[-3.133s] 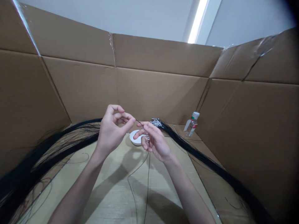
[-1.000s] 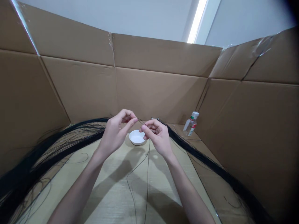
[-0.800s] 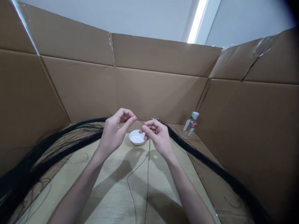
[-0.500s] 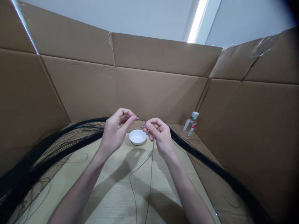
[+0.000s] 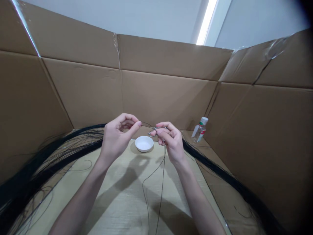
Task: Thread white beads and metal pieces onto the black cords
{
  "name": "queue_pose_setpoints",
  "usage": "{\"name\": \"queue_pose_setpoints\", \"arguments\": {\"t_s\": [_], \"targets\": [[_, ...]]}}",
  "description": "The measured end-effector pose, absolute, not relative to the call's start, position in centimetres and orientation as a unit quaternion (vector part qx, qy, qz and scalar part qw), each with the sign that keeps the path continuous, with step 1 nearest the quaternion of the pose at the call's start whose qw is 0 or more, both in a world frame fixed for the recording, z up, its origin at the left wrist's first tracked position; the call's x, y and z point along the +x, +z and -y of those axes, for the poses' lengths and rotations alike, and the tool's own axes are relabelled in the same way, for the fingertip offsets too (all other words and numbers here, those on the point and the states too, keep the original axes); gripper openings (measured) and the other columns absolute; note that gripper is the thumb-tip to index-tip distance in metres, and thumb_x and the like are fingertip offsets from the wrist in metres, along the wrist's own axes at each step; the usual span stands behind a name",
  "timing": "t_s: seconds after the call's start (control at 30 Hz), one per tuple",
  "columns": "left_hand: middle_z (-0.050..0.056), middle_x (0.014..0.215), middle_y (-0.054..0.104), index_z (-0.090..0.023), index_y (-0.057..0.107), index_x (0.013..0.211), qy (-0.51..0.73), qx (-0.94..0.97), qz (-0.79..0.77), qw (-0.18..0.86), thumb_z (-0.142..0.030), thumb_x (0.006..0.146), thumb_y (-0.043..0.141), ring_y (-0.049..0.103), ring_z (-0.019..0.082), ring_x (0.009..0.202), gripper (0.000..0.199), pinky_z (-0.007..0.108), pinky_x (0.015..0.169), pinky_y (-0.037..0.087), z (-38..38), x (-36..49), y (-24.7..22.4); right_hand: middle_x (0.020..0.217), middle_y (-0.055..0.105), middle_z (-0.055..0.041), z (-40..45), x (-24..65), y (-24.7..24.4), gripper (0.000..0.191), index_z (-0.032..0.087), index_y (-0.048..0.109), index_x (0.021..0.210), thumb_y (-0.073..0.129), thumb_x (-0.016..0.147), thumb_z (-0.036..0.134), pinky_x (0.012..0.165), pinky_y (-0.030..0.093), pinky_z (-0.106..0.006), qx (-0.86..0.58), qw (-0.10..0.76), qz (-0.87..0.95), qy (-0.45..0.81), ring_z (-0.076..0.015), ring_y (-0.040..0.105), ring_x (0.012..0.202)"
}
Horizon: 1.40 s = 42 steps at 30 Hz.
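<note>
Brown, thin cord (image 5: 163, 178) hangs in 2 strands under the right hand (image 5: 173, 140). That hand pinches the cord, and the left hand (image 5: 117, 137) pinches it too, so some runs between them. Past them, 1 white bowl (image 5: 144, 142) sits on the pale tabletop (image 5: 119, 205). Farther back, a clear bottle (image 5: 200, 132) stands near the cardboard wall (image 5: 168, 98).

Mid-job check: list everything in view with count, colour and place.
Bottle: one, clear with white cap, back right.
Bowl: one, white, far end of tabletop.
Bundles: two left, one right, black.
Loose strands: several, dark, left and right.
Tabletop: one, pale yellow, below.
Cardboard walls: three sides, brown, around tabletop.
Light: one, white, upper right.
Thin cord: two hanging strands, dark, centre.
Beaded piece: silvery, centre; count unclear.
Left grip: one, bare, left of centre, pinching thin cord.
Right grip: one, bare, right of centre, holding thin cord.
</note>
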<state>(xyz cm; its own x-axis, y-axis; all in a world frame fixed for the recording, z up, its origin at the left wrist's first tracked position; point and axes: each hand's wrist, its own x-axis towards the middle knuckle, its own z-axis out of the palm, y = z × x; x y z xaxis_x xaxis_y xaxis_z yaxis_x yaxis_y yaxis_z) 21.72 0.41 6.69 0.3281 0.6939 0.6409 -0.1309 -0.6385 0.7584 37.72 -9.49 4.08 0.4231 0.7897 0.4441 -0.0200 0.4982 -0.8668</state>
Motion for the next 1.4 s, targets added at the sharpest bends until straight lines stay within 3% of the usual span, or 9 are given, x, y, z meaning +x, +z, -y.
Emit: {"name": "queue_pose_setpoints", "arguments": {"t_s": [0.17, 0.3, 0.53, 0.7, 0.93, 1.23, 1.4], "targets": [[-0.001, 0.076, 0.069, -0.018, 0.069, 0.081, 0.525, 0.722, -0.209, 0.399, -0.025, 0.082, 0.080, 0.062, 0.011, 0.068, 0.014, 0.022, 0.062, 0.047, -1.0, 21.2, 6.8, 0.094, 0.079, -0.0064, 9.8, 37.4, 4.1, 0.020, 0.021, 0.069, 0.101, 0.079, 0.088, 0.033, 0.066, 0.055, -0.030, -0.472, 0.707, 0.508, 0.138, -0.0187, 0.074, 0.081], [0.000, 0.074, 0.071, -0.018, 0.070, 0.079, 0.488, 0.718, -0.216, 0.446, -0.027, 0.081, 0.080, 0.065, 0.012, 0.068, 0.014, 0.022, 0.063, 0.047, -1.8, 20.7, 7.0, 0.102, 0.078, -0.0053, 10.2, 37.3, 3.9, 0.014, 0.024, 0.072, 0.105, 0.076, 0.094, 0.031, 0.077, 0.059, -0.034, -0.484, 0.680, 0.546, 0.071, -0.0201, 0.076, 0.089], [0.003, 0.077, 0.075, -0.018, 0.072, 0.082, 0.447, 0.717, -0.209, 0.492, -0.034, 0.082, 0.083, 0.066, 0.013, 0.070, 0.019, 0.023, 0.063, 0.047, -2.7, 20.5, 7.0, 0.107, 0.079, -0.0056, 10.7, 37.5, 4.0, 0.019, 0.027, 0.072, 0.109, 0.079, 0.093, 0.034, 0.085, 0.062, -0.042, -0.501, 0.656, 0.563, 0.038, -0.0226, 0.076, 0.090], [0.003, 0.076, 0.074, -0.018, 0.069, 0.086, 0.468, 0.718, -0.195, 0.476, -0.034, 0.086, 0.080, 0.069, 0.014, 0.073, 0.019, 0.024, 0.070, 0.053, -2.2, 20.6, 6.9, 0.107, 0.079, -0.0045, 10.7, 37.6, 4.0, 0.021, 0.027, 0.073, 0.108, 0.083, 0.090, 0.033, 0.084, 0.062, -0.039, -0.489, 0.667, 0.561, 0.042, -0.0235, 0.077, 0.099], [0.000, 0.070, 0.071, -0.019, 0.063, 0.091, 0.458, 0.724, -0.176, 0.486, -0.034, 0.091, 0.075, 0.066, 0.012, 0.065, 0.020, 0.022, 0.064, 0.051, -1.4, 20.9, 7.2, 0.094, 0.079, -0.0060, 10.6, 37.1, 4.7, 0.025, 0.023, 0.073, 0.100, 0.085, 0.085, 0.039, 0.079, 0.060, -0.036, -0.477, 0.699, 0.500, 0.182, -0.0217, 0.076, 0.087], [-0.001, 0.068, 0.069, -0.020, 0.060, 0.093, 0.445, 0.751, -0.172, 0.457, -0.035, 0.094, 0.070, 0.065, 0.014, 0.064, 0.018, 0.024, 0.062, 0.050, -0.1, 21.2, 7.0, 0.076, 0.073, -0.0025, 10.2, 37.3, 4.6, 0.025, 0.020, 0.076, 0.089, 0.076, 0.090, 0.045, 0.066, 0.049, -0.028, -0.495, 0.647, 0.514, 0.269, -0.0149, 0.064, 0.069], [0.003, 0.072, 0.070, -0.020, 0.061, 0.092, 0.463, 0.742, -0.171, 0.453, -0.056, 0.099, 0.059, 0.065, 0.015, 0.066, 0.037, 0.026, 0.064, 0.050, -3.4, 22.3, 5.9, 0.074, 0.071, -0.0019, 10.1, 37.4, 4.7, 0.029, 0.019, 0.074, 0.086, 0.078, 0.089, 0.047, 0.062, 0.045, -0.025, -0.492, 0.643, 0.515, 0.284, -0.0130, 0.059, 0.067]]}}
